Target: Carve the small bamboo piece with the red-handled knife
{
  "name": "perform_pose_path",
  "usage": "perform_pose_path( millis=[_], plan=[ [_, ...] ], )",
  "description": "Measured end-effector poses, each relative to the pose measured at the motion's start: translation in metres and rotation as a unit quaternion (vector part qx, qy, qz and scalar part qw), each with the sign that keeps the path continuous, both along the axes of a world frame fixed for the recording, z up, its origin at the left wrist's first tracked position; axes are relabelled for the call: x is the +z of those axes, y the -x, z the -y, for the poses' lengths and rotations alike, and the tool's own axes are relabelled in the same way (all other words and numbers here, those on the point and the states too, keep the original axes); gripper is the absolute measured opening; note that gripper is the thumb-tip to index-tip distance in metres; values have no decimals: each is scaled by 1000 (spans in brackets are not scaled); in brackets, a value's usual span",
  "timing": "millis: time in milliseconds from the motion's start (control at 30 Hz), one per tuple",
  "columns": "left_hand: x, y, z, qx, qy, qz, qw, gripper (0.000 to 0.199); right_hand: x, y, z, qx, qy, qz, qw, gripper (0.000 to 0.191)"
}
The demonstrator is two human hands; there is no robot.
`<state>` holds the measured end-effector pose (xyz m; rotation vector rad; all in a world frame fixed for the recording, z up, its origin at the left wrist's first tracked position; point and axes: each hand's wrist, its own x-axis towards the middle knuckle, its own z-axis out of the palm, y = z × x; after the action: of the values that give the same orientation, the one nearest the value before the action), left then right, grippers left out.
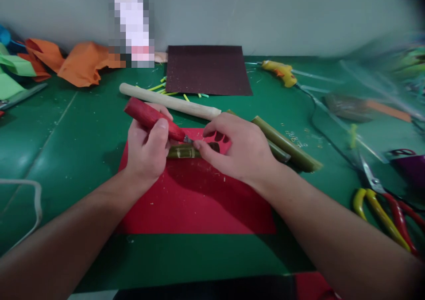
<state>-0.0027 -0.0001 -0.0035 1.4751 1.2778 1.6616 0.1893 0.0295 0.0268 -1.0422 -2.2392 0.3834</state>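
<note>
My left hand (146,145) is wrapped round the red wooden handle of a carving tool (154,119), its thumb pressed along the top. The tool slants down to the right; its short metal shank shows, but the tip is hidden at my right thumb. My right hand (237,147) is loosely curled, with a gap between thumb and fingers, and the thumb touches or nearly touches the metal end. Just below lies a short green bamboo piece (184,151) with pale cut marks, partly covered by both hands. It rests on a red sheet (199,202) scattered with small shavings.
Behind my hands lie a pale wooden rod (169,101) and a dark brown sheet (207,72). More bamboo pieces (287,145) sit beyond my right wrist. A yellow glue gun (280,72), scissors (378,198) and a purple container (410,167) are at right, orange paper (79,65) at left.
</note>
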Motion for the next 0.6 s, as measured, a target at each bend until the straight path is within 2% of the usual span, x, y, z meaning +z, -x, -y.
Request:
perform_pose_path(
  millis=[33,100,200,367,467,533,600],
  plan=[
    [0,0,0,10,-2,46,999,11,4,-1,-1,13,17,67,998,28],
    [1,1,-1,9,2,73,997,11,8,-3,-2,43,24,164,985,28],
    [2,4,-2,-6,1,62,998,17,9,-2,-2,72,7,237,969,22],
    [9,7,-3,43,-20,-13,999,3,-3,0,-2,91,38,188,977,24],
    [12,7,-4,64,-58,-55,995,16,-9,2,-2,95,68,152,982,25],
    [11,8,-5,42,-74,-67,994,20,-10,3,-1,93,81,137,983,23],
    [10,10,-5,-3,-45,-94,995,11,-11,4,-1,91,90,128,983,23]
  ],
)
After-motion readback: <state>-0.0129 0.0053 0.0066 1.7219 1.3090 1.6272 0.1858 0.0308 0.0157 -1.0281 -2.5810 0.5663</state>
